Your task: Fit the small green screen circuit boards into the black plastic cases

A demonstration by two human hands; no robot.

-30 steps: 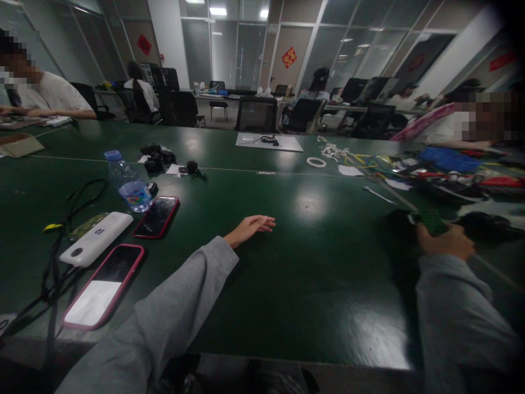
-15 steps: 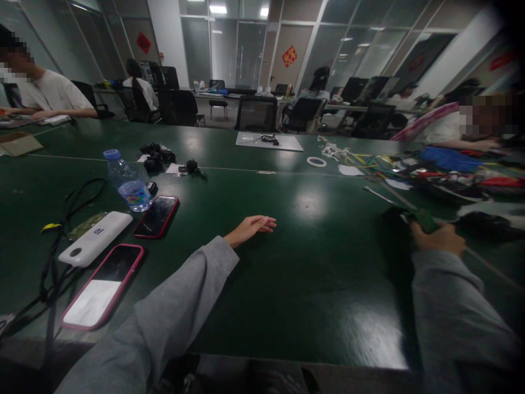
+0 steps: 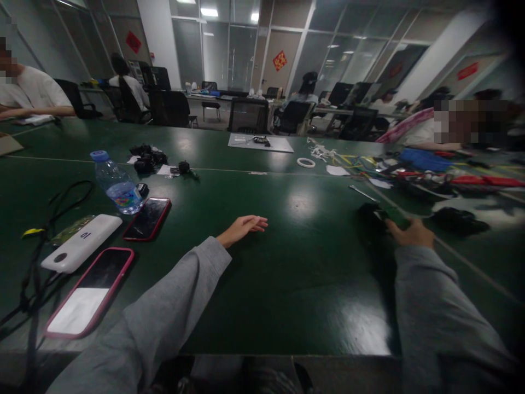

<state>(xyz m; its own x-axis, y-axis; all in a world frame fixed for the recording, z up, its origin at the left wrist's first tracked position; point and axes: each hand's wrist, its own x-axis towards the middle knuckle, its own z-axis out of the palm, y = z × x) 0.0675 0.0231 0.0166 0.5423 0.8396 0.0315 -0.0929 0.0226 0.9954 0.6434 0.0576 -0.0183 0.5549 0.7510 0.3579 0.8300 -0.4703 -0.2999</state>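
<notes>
My left hand (image 3: 243, 230) rests over the middle of the green table (image 3: 287, 284), fingers loosely apart and holding nothing. Toward the right, my right hand (image 3: 412, 232) is wrapped round a green object (image 3: 394, 214), whose details are blurred. A black item (image 3: 371, 214) lies just left of that hand, and a black bundle (image 3: 459, 219) is to its right. Beyond the right hand lies a thin metal tool (image 3: 363, 193). Left of my left hand are a dark phone with a red edge (image 3: 147, 219), a pink-cased phone (image 3: 91, 290) and a white power bank (image 3: 82, 243).
A water bottle (image 3: 118, 186) leans at the left near black parts (image 3: 147, 157). Black cables (image 3: 35, 273) run along the left edge. Farther back are a white board (image 3: 283, 144), a tape ring (image 3: 305, 162) and heaped wires (image 3: 426, 172). People sit around.
The view has shifted a little to the right, so most things appear farther left. My right hand and the green object have come slightly inward; my left hand keeps its pose.
</notes>
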